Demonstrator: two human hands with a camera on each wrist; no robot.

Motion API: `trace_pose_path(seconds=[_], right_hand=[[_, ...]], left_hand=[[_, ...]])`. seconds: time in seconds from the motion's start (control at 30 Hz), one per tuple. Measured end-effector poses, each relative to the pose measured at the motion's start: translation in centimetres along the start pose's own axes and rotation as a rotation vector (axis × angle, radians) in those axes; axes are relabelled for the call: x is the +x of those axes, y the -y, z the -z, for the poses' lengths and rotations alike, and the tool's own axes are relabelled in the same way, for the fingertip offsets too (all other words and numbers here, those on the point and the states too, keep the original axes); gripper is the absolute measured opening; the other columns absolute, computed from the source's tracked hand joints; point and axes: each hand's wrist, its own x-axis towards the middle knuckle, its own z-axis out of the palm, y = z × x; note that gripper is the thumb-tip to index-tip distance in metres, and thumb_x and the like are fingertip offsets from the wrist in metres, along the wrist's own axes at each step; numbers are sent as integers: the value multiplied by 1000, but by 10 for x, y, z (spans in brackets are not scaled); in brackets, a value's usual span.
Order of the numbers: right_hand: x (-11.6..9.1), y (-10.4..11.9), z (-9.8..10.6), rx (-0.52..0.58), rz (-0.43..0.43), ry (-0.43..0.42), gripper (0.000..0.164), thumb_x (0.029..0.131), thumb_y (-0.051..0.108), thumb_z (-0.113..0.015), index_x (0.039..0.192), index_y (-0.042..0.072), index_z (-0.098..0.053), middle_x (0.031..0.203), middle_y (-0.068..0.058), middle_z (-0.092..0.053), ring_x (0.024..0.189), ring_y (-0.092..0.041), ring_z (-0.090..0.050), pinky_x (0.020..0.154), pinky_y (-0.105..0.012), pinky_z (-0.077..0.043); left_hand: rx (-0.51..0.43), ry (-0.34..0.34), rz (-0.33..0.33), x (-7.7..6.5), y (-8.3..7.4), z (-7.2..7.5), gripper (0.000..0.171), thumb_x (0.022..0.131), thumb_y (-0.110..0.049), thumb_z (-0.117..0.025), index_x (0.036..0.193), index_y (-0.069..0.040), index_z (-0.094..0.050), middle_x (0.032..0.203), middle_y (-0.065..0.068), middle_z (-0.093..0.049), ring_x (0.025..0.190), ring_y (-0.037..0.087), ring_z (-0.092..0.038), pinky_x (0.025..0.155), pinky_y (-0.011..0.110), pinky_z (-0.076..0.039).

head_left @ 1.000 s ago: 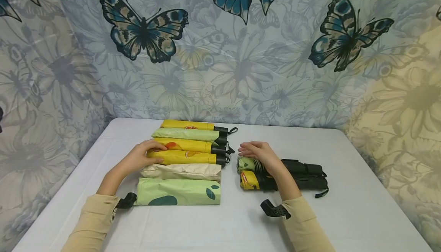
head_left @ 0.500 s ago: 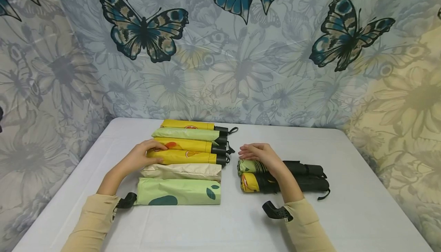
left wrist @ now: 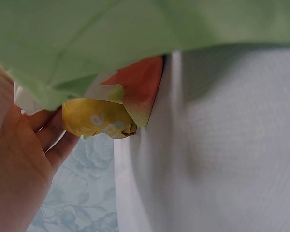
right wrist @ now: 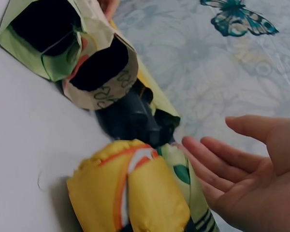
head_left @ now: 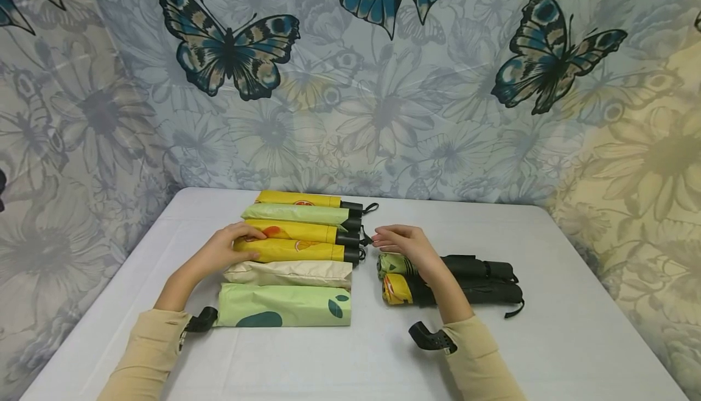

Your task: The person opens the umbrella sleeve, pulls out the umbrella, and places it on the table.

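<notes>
We had the front yellow umbrella as landmark: left end between the clamped fingers of the left hand, probably to steady the row. Right hand hovered right of it, fingers loosely extended, nothing held. We saw the cream sleeve and green sleeve before it, mouths gaping; the green rolled umbrella and yellow rolled umbrella to its right, likely kept apart as unsleeved.

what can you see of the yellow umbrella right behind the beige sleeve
The yellow umbrella is folded slim, its fabric-like cover printed with a citrus slice. Its black end, with a small loop, points right. It lies on the white tabletop between the beige sleeve and another yellow umbrella; the left hand holds its left end with thumb and fingers.
</notes>
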Motion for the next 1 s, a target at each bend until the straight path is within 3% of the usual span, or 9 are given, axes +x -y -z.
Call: trace_pose_path(seconds=[0.4, 1.0], right_hand=[[4, 7, -22, 33, 19, 11, 45, 99, 26, -57, 133, -3, -55, 125, -25, -64, 117, -37, -62, 103, -46, -51], [14, 8, -33, -51, 20, 95, 41, 100, 23, -56, 131, -3, -59, 122, -20, -67, 115, -29, -65, 102, -39, -52]], left_hand=[[-10, 3, 2, 0, -1, 0, 37, 84, -24, -77, 119, -19, -67, 124, 6, -64, 123, 33, -52, 105, 57, -42], [-2, 1, 7, 1, 0, -1, 38, 84, -27, -77, 120, -19, -67, 126, 7, -63, 124, 33, -52, 105, 56, -42]])
